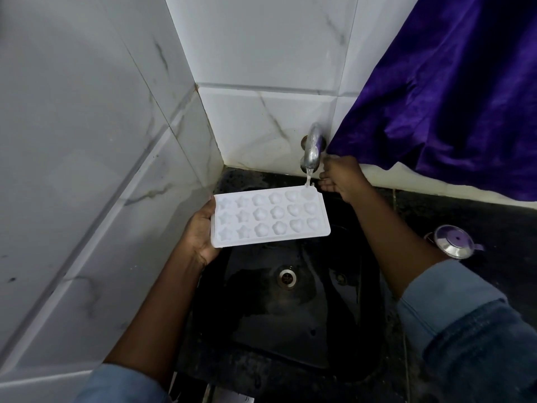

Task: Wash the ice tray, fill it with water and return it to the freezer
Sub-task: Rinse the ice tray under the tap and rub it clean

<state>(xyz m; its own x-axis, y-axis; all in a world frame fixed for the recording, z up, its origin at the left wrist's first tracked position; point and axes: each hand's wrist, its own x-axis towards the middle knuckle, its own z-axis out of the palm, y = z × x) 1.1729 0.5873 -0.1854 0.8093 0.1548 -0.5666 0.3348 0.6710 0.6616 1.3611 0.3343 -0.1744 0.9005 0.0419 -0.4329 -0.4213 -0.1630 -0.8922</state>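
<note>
1. white plastic ice tray (270, 218), three rows of six star, flower and heart cells, cells facing up. It sits centre frame, held in the air over the black sink basin (290, 330).
2. thin stream of water (307, 179) drops from the chrome metal tap (312, 149) onto the tray's upper right corner cell. That corner is directly under the spout.
3. Edges: the left short edge is in a hand. The near long edge and right short edge are free, with nothing touching them. The far long edge runs close to the foot of the back wall.
4. Room: open basin below the tray and toward the bottom of the frame, with the round steel drain (287, 277) under it. white marble-look wall tiles (87, 141) box in the left and back, and the tray's left end is near the left wall.
5. left hand (200, 231) grips the left short edge, palm against it. Its fingers go under the tray, out of sight.
6. right hand (340, 177) is just right of the spout, behind the tray's upper right corner and apart from the tray. Its fingers are partly bent. Cannot tell whether it holds any part of the tap.
7. Outward: purple velvety cloth (450, 97) fills the upper right and hangs down to the tap. round steel lid with a purple knob (454, 241) sits on the dark counter (499, 216) right of the sink. blue denim sleeves (465, 330) at the bottom of the frame.
</note>
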